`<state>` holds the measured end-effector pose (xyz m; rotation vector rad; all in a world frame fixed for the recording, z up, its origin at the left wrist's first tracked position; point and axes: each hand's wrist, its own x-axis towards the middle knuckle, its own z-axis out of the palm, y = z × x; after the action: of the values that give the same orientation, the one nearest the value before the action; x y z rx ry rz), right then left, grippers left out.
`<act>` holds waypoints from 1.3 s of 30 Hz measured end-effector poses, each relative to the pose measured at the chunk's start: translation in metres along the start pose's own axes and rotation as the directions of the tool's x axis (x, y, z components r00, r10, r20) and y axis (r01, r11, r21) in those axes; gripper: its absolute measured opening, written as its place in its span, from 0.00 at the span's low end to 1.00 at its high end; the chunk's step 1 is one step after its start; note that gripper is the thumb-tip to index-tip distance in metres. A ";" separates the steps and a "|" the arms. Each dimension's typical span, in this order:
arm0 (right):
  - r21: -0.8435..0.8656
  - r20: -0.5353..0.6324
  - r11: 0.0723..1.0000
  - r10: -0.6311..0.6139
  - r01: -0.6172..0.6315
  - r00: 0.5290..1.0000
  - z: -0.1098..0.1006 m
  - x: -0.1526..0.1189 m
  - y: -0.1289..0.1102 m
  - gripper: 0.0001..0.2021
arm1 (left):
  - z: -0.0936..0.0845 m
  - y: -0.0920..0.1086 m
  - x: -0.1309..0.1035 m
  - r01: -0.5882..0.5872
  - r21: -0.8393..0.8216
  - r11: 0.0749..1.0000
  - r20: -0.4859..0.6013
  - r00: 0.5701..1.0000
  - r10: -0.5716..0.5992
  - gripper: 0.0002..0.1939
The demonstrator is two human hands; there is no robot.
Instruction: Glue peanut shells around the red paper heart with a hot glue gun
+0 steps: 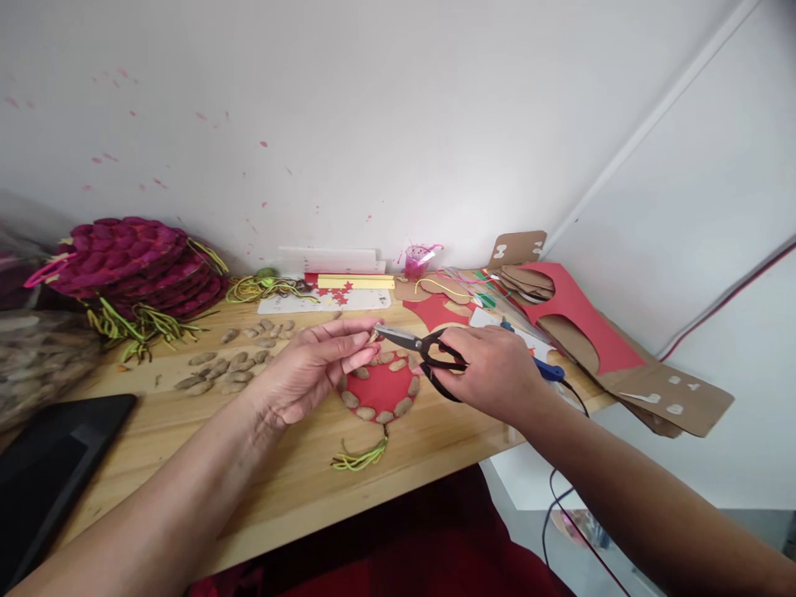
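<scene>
My left hand [311, 365] pinches a small tan piece that looks like a peanut [373, 336] between thumb and fingertips. My right hand [497, 365] is closed around the black handles of a pair of scissors [432, 347], their blade tips touching or right beside that piece. Below both hands lies a red disc [381, 390] with peanuts in shells set round its rim; its upper part is partly hidden by my left fingers. From its near edge hangs a green-yellow yarn tassel [364, 456]. Loose peanuts [217, 371] are spread to the left of my left hand.
At left are a dark tablet [62, 464], a clear bag of peanuts [50, 356] and stacked purple tasselled pieces [137, 265]. Behind sit yarn [267, 288], red paper stars [339, 294] and a pink-stained cup [416, 261]. Right: cut cardboard [677, 402], a blue glue gun [548, 370] with cord.
</scene>
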<state>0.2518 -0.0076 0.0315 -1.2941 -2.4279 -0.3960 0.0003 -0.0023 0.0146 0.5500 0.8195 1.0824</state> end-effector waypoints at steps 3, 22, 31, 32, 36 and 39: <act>0.004 0.022 1.000 0.012 -0.012 1.000 0.001 -0.002 -0.002 0.12 | -0.003 -0.004 0.002 -0.066 0.060 0.996 0.023 0.998 0.065 0.16; 0.096 0.102 0.987 0.121 -0.131 0.987 -0.003 -0.002 -0.015 0.14 | -0.002 -0.011 -0.001 -0.392 0.440 0.807 0.140 0.918 0.370 0.26; 0.065 0.151 0.972 0.213 -0.225 0.965 -0.006 0.001 -0.024 0.14 | -0.004 -0.018 -0.002 -0.422 0.507 0.751 0.118 0.897 0.425 0.31; 0.056 0.144 0.974 0.208 -0.218 0.967 -0.005 0.001 -0.024 0.14 | -0.005 -0.019 -0.001 -0.430 0.518 0.740 0.128 0.894 0.430 0.31; 0.045 0.152 0.976 0.206 -0.215 0.967 -0.006 0.002 -0.026 0.13 | -0.008 -0.020 0.000 -0.451 0.540 0.711 0.148 0.882 0.447 0.30; 0.046 0.173 0.974 0.211 -0.222 0.962 -0.007 0.002 -0.027 0.13 | -0.007 -0.020 0.001 -0.451 0.529 0.719 0.154 0.884 0.441 0.29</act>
<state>0.2295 -0.0231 0.0366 -1.6020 -2.3740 -0.1534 0.0058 -0.0093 -0.0049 1.3067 1.0202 1.2738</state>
